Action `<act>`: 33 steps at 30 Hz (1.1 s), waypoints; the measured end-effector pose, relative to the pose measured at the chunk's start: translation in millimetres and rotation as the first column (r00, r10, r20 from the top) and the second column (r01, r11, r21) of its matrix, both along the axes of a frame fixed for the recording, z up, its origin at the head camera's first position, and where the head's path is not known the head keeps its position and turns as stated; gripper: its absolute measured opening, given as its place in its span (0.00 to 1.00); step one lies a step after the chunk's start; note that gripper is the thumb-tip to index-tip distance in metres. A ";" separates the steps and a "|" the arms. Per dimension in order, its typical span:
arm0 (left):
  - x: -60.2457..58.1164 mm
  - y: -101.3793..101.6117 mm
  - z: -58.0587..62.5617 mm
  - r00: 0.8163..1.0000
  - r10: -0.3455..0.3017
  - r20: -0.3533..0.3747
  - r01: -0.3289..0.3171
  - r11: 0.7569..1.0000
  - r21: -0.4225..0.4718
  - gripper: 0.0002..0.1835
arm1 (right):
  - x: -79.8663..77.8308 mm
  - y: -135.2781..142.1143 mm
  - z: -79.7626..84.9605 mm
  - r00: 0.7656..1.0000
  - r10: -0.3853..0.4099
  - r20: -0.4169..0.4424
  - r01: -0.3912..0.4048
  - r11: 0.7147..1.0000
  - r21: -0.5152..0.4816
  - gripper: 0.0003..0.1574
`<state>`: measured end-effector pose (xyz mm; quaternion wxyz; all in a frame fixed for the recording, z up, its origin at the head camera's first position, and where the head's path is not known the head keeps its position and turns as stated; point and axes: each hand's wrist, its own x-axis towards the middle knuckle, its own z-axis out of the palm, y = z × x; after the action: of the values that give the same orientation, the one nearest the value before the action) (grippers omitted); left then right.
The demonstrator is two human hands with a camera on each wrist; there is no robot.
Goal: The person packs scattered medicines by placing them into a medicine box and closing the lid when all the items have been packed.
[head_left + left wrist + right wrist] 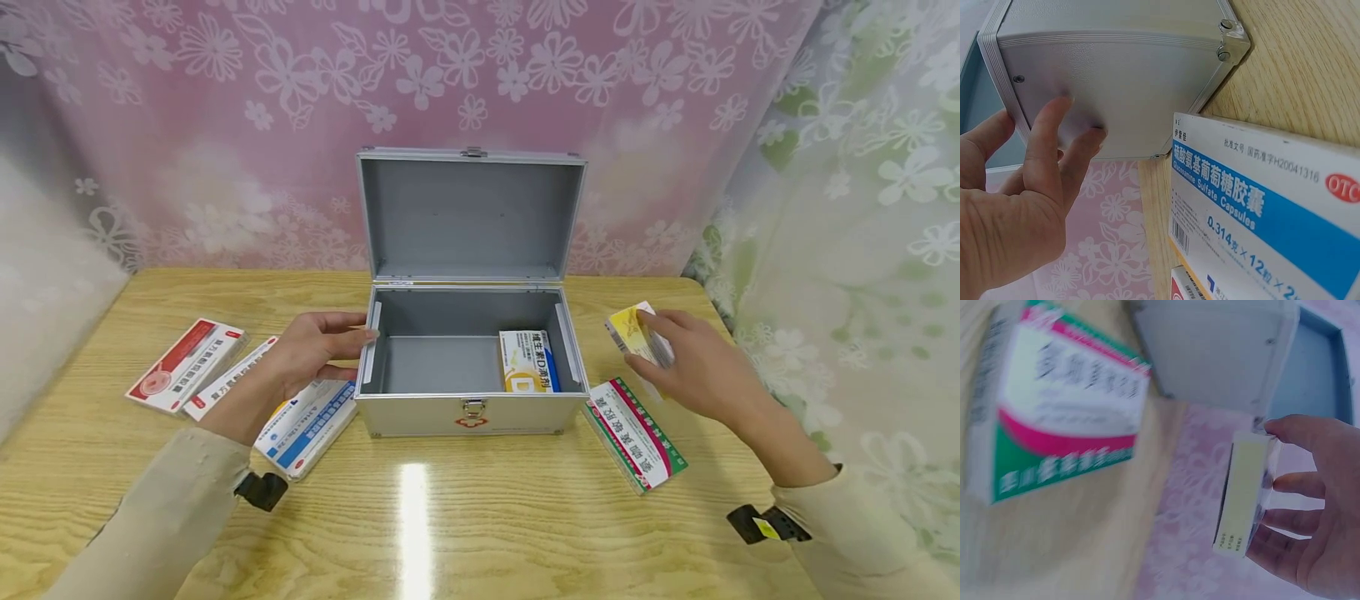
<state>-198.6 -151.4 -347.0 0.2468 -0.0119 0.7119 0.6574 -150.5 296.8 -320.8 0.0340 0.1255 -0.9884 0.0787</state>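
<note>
A silver first-aid case (472, 415) stands on the table with its lid raised. My left hand (311, 354) grips its left wall, thumb over the rim and fingertips against the outer side (1129, 87). Inside, at the right end, is a white, blue and yellow medicine box (525, 360). To the right of the case, my right hand (697, 362) holds a small yellow-and-white medicine box (628, 327). The right wrist view shows the thumb and fingers along that box's edges (1241, 494). Below this hand lies a green, white and magenta medicine box (637, 433).
Left of the case lie a red-and-white medicine box (187, 362), another white box (217, 390) partly behind my left forearm, and a blue-and-white glucosamine capsule box (311, 429). The wooden table (510, 517) meets pink floral cloth (285, 167) at the back.
</note>
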 end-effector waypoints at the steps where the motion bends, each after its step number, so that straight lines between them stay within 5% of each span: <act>1: -0.1 0.1 0.1 1.000 -0.003 -0.001 0.003 1.000 -0.004 0.33 | 0.4 -4.5 3.5 1.000 -0.007 -0.009 0.007 1.000 -0.007 0.44; 16: -0.2 -0.9 -0.5 1.000 0.007 -0.001 -0.007 1.000 -0.014 0.34 | -6.5 -67.8 32.4 0.993 0.011 -0.116 -0.023 0.994 -0.103 0.43; 33: -1.0 0.0 -0.4 1.000 0.017 -0.004 -0.017 1.000 0.003 0.33 | -21.1 -119.3 22.8 0.996 0.065 -0.055 -0.075 0.978 -0.194 0.43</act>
<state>-199.6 -151.3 -347.4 0.2398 -0.0162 0.7112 0.6606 -171.6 177.5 -298.0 0.0674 0.1580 -0.9697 0.1736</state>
